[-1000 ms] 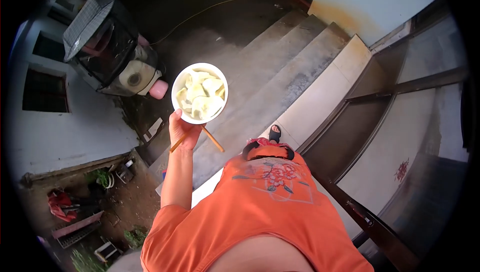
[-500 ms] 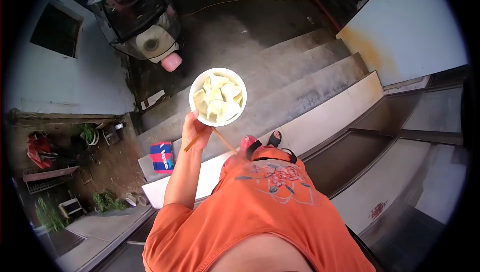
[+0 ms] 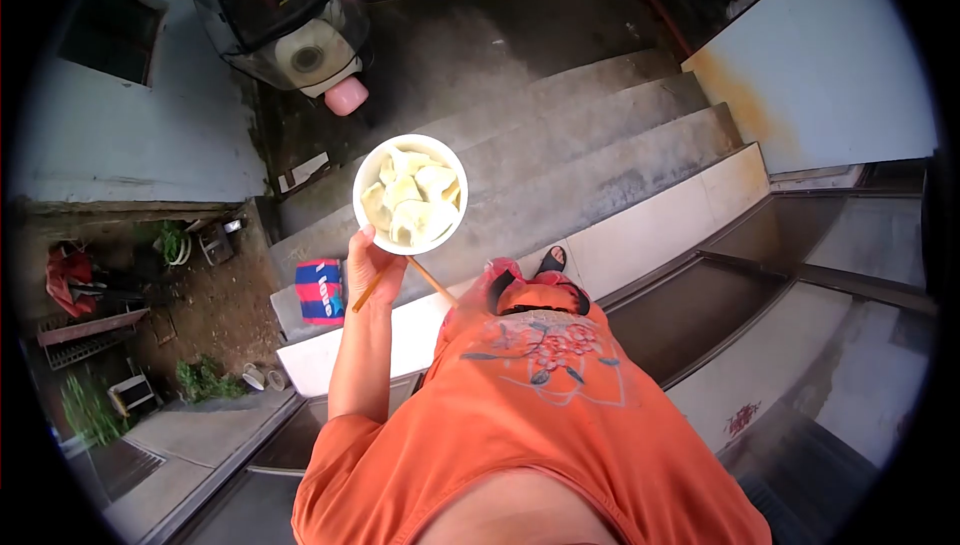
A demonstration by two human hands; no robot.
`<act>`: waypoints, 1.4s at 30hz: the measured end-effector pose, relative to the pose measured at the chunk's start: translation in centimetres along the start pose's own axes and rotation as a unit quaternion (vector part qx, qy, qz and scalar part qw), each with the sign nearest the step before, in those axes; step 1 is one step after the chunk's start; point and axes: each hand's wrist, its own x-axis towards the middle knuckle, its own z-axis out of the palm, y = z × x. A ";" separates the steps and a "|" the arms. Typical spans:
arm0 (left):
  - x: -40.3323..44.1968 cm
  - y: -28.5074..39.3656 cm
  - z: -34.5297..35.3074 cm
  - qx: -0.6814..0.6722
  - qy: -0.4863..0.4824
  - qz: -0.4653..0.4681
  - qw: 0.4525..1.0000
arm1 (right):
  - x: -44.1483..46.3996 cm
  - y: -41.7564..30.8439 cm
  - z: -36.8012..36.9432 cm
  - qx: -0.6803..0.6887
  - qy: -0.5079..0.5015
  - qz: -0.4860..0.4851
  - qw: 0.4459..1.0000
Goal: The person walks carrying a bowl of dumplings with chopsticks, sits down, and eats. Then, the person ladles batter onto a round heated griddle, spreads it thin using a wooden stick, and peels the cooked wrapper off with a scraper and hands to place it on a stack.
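A white bowl (image 3: 364,183) filled with several pale dumplings (image 3: 408,191) is held up in front of me. My left hand (image 3: 373,273) grips it from below, the thumb at its rim. Two brown chopsticks (image 3: 432,283) stick out beneath the bowl, one on each side of the palm, held in the same hand. My right hand does not show. My orange shirt (image 3: 520,415) with a flower print fills the bottom, and a sandalled foot (image 3: 552,261) shows beyond it.
Concrete steps (image 3: 620,125) run beside the tiled ledge (image 3: 660,203). A red and blue item (image 3: 320,292) lies on a step at left. A covered vehicle (image 3: 300,45) stands at upper left. Glass doors (image 3: 680,315) are on the right, plants (image 3: 205,379) at lower left.
The view has swung, bringing the red and blue item into sight. Since half a second ago, the bowl and my left hand have shifted slightly left in view, still together.
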 end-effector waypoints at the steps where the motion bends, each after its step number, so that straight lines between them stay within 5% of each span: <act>1: 0.3 0.2 -0.1 -0.006 -0.002 0.001 1.000 | -0.3 0.1 0.0 -0.009 0.001 -0.002 1.000; 6: 1.5 0.8 0.0 0.013 0.013 0.008 1.000 | -0.9 0.5 -0.7 -0.034 -0.004 -0.006 0.999; 12: 5.0 0.8 0.4 0.008 0.016 0.012 1.000 | 4.9 -0.8 -3.9 0.169 -0.051 -0.015 0.984; 22: 16.5 -4.1 3.6 -0.024 0.048 0.096 0.994 | 28.5 -8.6 -11.7 0.516 -0.095 -0.071 0.848; 27: 23.4 -3.6 7.2 -0.048 0.038 0.094 0.994 | 38.9 -9.0 -22.6 0.576 -0.146 -0.091 0.799; 32: 30.8 -1.4 10.3 -0.042 0.069 0.083 0.993 | 47.1 -9.8 -21.3 0.609 -0.104 -0.102 0.780; 34: 34.8 -0.6 10.8 -0.043 0.079 0.083 0.992 | 50.3 -11.3 -22.6 0.559 -0.185 -0.111 0.801; 36: 39.6 0.0 10.1 -0.024 0.040 0.082 0.996 | 54.7 -14.1 -20.0 0.592 -0.199 -0.071 0.778; 38: 44.1 0.3 8.9 -0.017 0.019 0.074 0.997 | 59.4 -17.4 -17.9 0.699 -0.200 0.001 0.687; 42: 52.6 -0.3 9.0 -0.024 0.034 0.078 0.996 | 66.4 -23.0 -23.3 0.652 -0.231 -0.012 0.722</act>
